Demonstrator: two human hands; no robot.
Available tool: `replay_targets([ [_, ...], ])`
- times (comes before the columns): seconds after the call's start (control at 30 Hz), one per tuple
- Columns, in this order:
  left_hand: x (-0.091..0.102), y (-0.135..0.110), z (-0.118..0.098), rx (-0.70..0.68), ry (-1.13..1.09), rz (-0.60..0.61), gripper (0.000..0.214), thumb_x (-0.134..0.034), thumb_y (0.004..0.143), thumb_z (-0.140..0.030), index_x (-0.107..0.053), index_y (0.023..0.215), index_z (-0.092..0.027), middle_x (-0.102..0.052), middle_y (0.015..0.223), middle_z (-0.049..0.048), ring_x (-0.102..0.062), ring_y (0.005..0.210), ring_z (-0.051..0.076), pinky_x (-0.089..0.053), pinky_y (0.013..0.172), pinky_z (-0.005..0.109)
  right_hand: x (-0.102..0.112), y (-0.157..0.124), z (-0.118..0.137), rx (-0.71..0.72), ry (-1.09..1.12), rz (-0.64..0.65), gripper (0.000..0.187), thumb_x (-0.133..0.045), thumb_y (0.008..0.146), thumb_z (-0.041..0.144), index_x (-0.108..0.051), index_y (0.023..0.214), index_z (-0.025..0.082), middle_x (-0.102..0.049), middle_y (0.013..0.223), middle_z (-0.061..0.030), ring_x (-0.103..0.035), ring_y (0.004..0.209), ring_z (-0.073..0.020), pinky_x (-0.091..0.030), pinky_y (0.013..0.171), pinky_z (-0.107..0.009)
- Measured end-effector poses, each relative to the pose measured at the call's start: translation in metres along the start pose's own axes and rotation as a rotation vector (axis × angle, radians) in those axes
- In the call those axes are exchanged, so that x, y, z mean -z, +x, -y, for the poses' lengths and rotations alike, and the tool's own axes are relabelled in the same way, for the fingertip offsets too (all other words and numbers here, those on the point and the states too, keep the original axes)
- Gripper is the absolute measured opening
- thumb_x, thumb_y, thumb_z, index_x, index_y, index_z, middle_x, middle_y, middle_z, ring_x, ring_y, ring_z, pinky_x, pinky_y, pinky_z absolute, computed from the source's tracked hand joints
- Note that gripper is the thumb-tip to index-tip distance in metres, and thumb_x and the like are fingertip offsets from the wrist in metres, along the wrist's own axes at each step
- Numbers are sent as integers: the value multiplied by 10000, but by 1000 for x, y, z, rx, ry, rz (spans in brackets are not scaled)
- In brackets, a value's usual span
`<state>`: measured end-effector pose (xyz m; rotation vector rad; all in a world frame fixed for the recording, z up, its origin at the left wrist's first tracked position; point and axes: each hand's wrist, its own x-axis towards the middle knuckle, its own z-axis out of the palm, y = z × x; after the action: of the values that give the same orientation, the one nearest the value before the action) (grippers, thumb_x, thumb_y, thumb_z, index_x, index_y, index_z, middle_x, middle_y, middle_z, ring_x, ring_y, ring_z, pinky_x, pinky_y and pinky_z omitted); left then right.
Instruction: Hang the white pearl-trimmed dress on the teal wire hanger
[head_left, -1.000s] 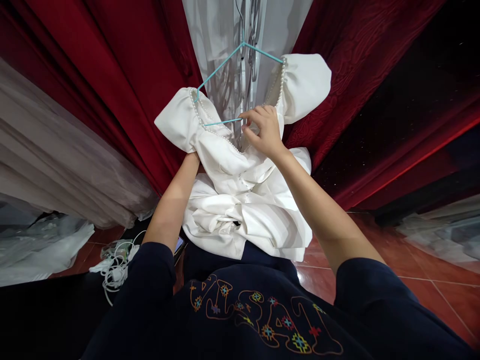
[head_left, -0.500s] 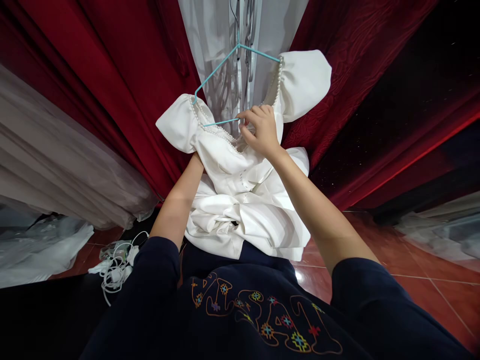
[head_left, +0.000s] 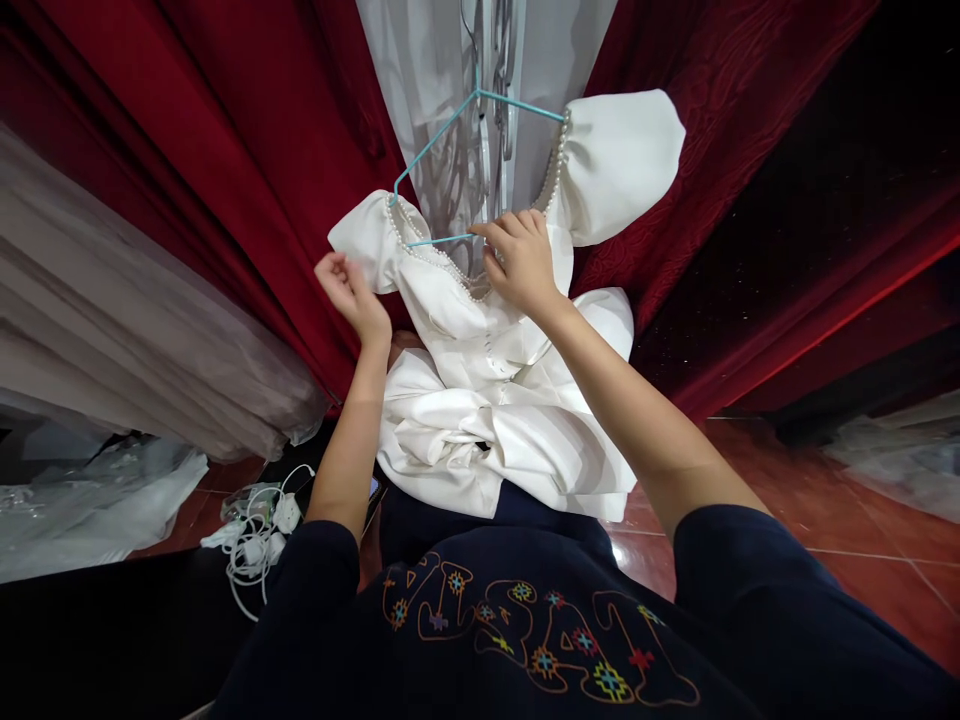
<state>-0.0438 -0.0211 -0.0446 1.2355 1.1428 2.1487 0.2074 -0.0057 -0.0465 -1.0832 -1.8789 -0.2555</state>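
A white dress (head_left: pixel 495 400) with puffed sleeves and a pearl-trimmed neckline hangs on a thin teal hanger (head_left: pixel 450 130) in front of me. My right hand (head_left: pixel 520 262) is closed at the neckline, pinching the hanger's lower bar and the pearl edge. My left hand (head_left: pixel 351 295) is out beside the dress's left sleeve (head_left: pixel 367 240), fingers loosely curled, nothing visibly in them. The skirt is bunched up against my dark blue top.
Red velvet curtains (head_left: pixel 247 150) hang on both sides, with a pale sheer curtain (head_left: pixel 420 60) behind the hanger. Beige fabric (head_left: pixel 112 330) drapes at the left. White chargers and cables (head_left: pixel 259 530) lie on the red tiled floor (head_left: pixel 825 510).
My left hand has come out from under the dress and risen beside the left sleeve. My right hand has stayed at the neckline. The right sleeve has puffed out a little.
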Motion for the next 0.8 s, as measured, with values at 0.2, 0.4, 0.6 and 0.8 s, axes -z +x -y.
replay_targets([
  [0.2, -46, 23, -38, -135, 122, 296, 351, -896, 817, -136, -708, 1098, -229, -644, 1430, 72, -333, 1600, 325, -246, 1351, 407, 7, -2, -3, -10, 13, -15, 439, -320, 1081, 404, -722, 1184, 262, -655, 1040, -112, -580, 1080, -323, -420, 1103, -598],
  [0.4, -34, 66, -31, 71, -33, 229, 236, -630, 1003, -48, -720, 806, -142, -740, 925, 60, -683, 1280, 256, -510, 1135, 279, 5, 0, -9, -19, 11, -77, 463, -360, 1092, 497, -750, 1130, 249, -692, 984, -114, -593, 1009, -317, -452, 1049, -564],
  [0.6, -16, 50, -7, -14, -80, -52, 257, -614, 1030, -117, -690, 789, -168, -723, 864, 11, -747, 1029, 175, -590, 971, 220, -8, 6, 3, -65, 37, -114, 387, -422, 1075, 416, -764, 1095, 236, -712, 981, -112, -600, 1004, -323, -451, 1038, -561],
  [0.8, -34, 15, 15, 386, -287, -190, 394, -337, 1152, -290, -656, 1325, -139, -687, 1419, 155, -684, 1328, 197, -571, 1106, 307, 0, 6, 3, -95, 42, -106, 318, -471, 1054, 372, -757, 1042, 232, -721, 974, -96, -597, 997, -317, -441, 1041, -558],
])
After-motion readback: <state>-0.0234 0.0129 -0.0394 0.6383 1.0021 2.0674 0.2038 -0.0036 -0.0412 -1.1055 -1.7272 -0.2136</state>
